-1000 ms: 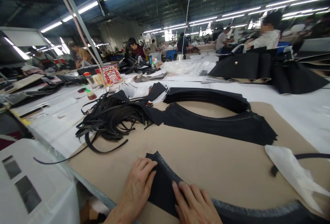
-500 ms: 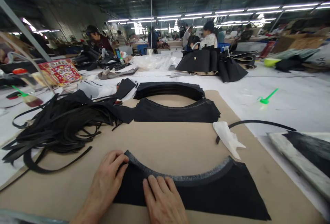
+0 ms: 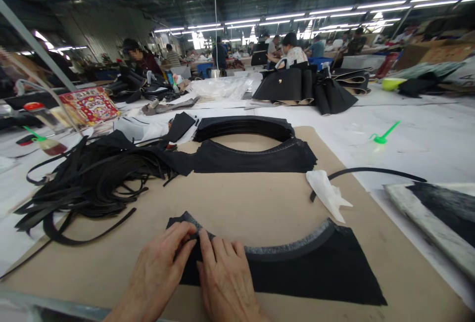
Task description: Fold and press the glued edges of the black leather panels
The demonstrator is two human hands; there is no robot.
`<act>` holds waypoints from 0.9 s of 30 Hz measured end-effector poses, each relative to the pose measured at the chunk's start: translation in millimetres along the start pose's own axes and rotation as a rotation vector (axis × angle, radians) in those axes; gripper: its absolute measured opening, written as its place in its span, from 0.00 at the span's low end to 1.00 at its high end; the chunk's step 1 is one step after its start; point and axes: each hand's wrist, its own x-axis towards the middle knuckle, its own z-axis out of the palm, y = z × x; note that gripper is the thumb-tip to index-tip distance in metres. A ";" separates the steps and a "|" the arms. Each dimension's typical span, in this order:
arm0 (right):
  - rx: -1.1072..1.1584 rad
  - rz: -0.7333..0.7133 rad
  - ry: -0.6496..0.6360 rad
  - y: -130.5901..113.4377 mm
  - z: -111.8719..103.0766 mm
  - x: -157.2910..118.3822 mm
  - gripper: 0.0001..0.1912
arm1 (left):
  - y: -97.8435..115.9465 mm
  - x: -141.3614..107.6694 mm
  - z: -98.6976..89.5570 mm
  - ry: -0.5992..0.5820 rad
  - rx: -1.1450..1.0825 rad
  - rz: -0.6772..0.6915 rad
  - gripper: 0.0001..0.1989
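A black leather-like panel (image 3: pixel 311 275) lies flat before me, with a concave upper edge bordered by a grey, fuzzy-looking strip (image 3: pixel 285 251). Near the left end of that curve, my left hand (image 3: pixel 159 262) pinches the panel's edge between thumb and fingers. My right hand (image 3: pixel 228 275) rests right beside it, palm down, fingers stretched across the panel with their tips at the curved border. The two hands almost touch. Part of the panel's left side is hidden beneath them.
Beyond the tan board (image 3: pixel 245 203) lie stacked black curved panels (image 3: pixel 256 161). A heap of black strips (image 3: pixel 100 178) is at left, a crumpled white scrap (image 3: pixel 326 193) at right. Farther off are a green applicator tip (image 3: pixel 384 134), a stone-like slab (image 3: pixel 419 213) and people working.
My left hand has shifted right along the curved edge, baring the panel's left corner. My right hand has moved slightly left and up, closing the gap between them.
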 end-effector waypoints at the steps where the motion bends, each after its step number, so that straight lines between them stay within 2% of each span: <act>1: 0.029 0.016 -0.002 -3.4 1.7 2.9 0.29 | -0.3 -0.8 1.2 -0.019 -0.019 -0.031 0.08; 7: 0.229 0.137 -0.066 -16.3 6.4 20.8 0.14 | -3.1 -3.1 0.4 -0.060 -0.213 -0.201 0.10; 12: 0.305 0.209 -0.093 -10.8 0.5 26.0 0.10 | -10.2 -9.4 7.7 -0.008 -0.507 -0.285 0.16; 14: 0.324 0.209 -0.074 -7.5 -3.4 24.9 0.08 | -13.1 -16.6 15.1 -0.044 -0.542 -0.278 0.14; 17: 0.374 0.193 -0.028 -2.3 -12.8 22.5 0.07 | -11.5 -28.6 25.2 -0.148 -0.431 -0.174 0.10; 21: 0.494 0.246 0.002 13.1 -38.4 18.9 0.06 | -2.9 -37.6 32.1 -0.176 -0.179 0.094 0.12; 24: 0.616 0.374 0.030 37.9 -69.5 12.2 0.08 | -2.2 -40.6 36.9 -0.188 0.032 0.259 0.14; 27: 0.593 0.555 0.114 71.9 -104.9 -0.6 0.12 | -5.0 -42.7 41.8 -0.145 0.184 0.323 0.15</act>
